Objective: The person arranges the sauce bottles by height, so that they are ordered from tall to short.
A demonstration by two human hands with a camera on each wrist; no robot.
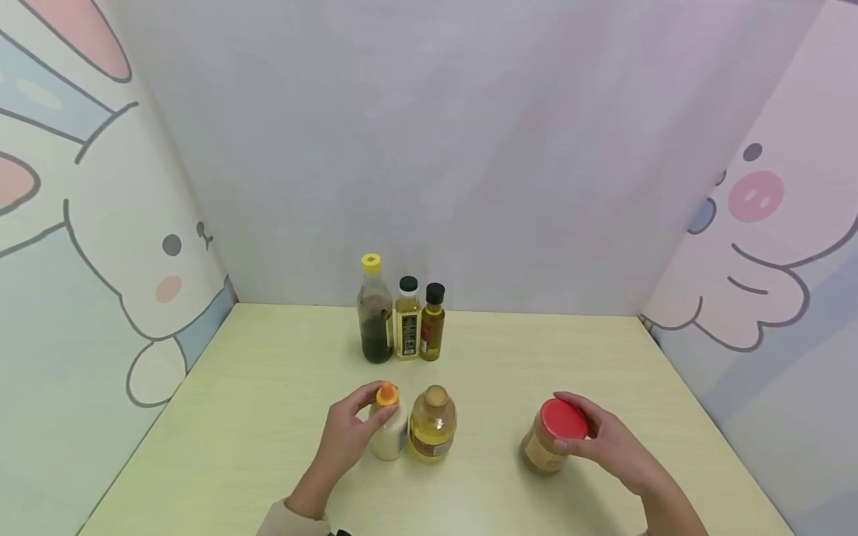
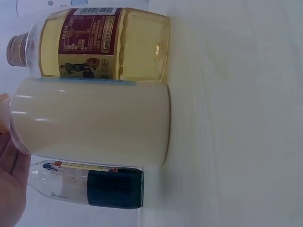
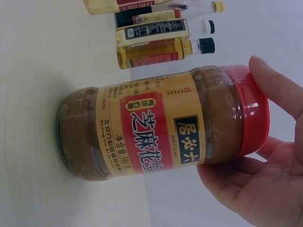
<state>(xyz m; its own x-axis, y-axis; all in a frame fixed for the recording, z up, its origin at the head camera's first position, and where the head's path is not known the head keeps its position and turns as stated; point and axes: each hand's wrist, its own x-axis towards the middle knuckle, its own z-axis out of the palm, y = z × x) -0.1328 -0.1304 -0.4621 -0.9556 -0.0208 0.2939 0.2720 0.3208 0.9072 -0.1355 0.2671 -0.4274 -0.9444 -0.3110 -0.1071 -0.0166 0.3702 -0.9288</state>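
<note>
My left hand (image 1: 345, 432) holds a squeeze bottle of cream-coloured sauce (image 2: 90, 123) by its top, thumb and fingers on either side of the orange nozzle cap (image 1: 386, 394). The bottle stands upright, close beside a cork-coloured-capped bottle of yellow liquid (image 1: 433, 426). Over on the right, my right hand (image 1: 613, 445) grips a jar of brown sesame-peanut paste (image 3: 156, 125) around its red lid (image 1: 564, 419). The jar's label faces the right wrist camera. Whether the jar's base touches the table cannot be told.
Behind stand a dark-sauce bottle with a yellow cap (image 1: 375, 320), a clear oil bottle with a black cap (image 1: 407, 324) and a slim oil bottle (image 1: 432, 327). The pale table (image 1: 268, 372) meets a plain back wall (image 1: 429, 149) and cartoon-printed side panels (image 1: 134, 246).
</note>
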